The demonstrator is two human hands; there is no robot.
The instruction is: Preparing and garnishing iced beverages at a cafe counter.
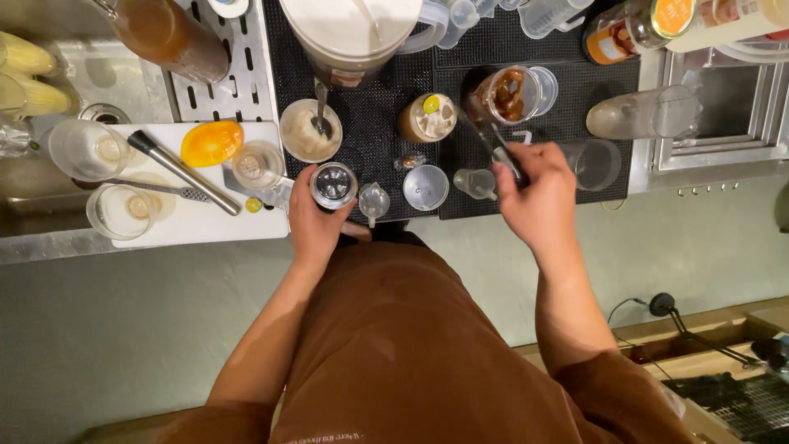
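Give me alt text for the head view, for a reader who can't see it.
Seen from above, a person at a bar counter grips a small metal cup in the left hand while the right hand holds tongs toward a glass jar of brown pieces. A white cutting board with glasses lies to the left.

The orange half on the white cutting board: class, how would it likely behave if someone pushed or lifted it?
The orange half probably rocks or rolls if pushed, since its rounded side faces up. Its skin looks smooth and glossy, so it may be slippery. It likely gives a little when squeezed.

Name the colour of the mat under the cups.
Black bar mat, seen in the head view.
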